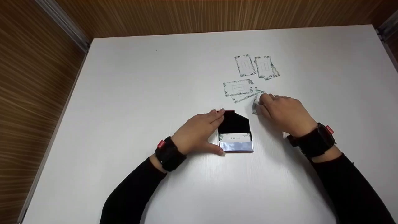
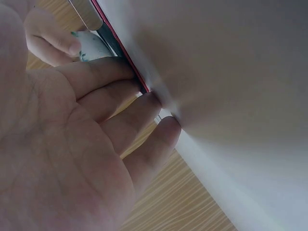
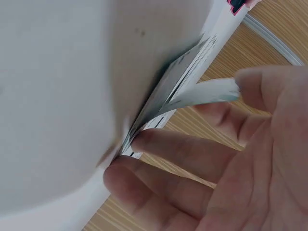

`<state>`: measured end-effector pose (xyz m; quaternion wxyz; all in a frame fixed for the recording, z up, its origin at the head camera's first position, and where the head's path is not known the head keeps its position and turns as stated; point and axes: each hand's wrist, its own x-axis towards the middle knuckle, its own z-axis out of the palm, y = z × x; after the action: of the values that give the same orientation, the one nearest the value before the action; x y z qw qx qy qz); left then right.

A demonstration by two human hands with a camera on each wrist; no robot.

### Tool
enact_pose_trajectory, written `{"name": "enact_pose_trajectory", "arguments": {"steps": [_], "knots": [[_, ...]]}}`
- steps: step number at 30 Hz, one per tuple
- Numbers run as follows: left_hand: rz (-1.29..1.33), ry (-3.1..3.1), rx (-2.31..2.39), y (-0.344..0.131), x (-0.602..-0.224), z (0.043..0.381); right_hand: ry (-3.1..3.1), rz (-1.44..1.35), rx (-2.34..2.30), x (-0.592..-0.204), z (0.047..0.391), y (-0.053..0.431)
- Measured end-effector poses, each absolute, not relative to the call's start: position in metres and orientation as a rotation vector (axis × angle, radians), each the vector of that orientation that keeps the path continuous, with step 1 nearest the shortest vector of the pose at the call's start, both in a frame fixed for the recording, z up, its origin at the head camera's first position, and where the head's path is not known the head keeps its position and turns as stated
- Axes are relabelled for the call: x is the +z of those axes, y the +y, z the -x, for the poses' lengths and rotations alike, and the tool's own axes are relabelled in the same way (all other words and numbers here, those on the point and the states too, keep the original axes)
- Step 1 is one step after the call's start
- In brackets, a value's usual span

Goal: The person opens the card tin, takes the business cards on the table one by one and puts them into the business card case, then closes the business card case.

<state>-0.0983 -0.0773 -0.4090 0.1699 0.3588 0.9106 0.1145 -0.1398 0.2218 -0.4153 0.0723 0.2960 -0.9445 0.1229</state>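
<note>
An open card case (image 1: 235, 147) with a black lining lies on the white table, a leaf-bordered card (image 1: 238, 137) showing in its pocket. My left hand (image 1: 196, 132) rests along the case's left side, fingers straight at the raised flap's edge and thumb by the lower corner. In the left wrist view the fingertips touch the red edge (image 2: 124, 50) of the case. Up and to the right, my right hand (image 1: 284, 112) pinches a card (image 3: 204, 92) that bends up from the table. The other fingertips of that hand touch the cards lying under it.
Just left of my right hand, a card (image 1: 238, 87) overlaps another. Farther back lie a single card (image 1: 245, 65) and an overlapping pair of cards (image 1: 264, 66). Wood-grain panels (image 1: 199, 15) stand behind the table (image 1: 140, 77) and at its left.
</note>
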Motion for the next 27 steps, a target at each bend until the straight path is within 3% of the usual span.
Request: {"name": "enact_pose_trajectory", "arguments": {"steps": [20,27], "knots": [[-1.019,2.593,0.326,-0.077,-0.410,0.100,-2.750,-0.788,0.366,-0.397,0.145,0.230],[-1.037,2.606,0.305,-0.076,-0.411,0.101,-2.706,-0.580,0.449,-0.394,0.148,0.234]]}}
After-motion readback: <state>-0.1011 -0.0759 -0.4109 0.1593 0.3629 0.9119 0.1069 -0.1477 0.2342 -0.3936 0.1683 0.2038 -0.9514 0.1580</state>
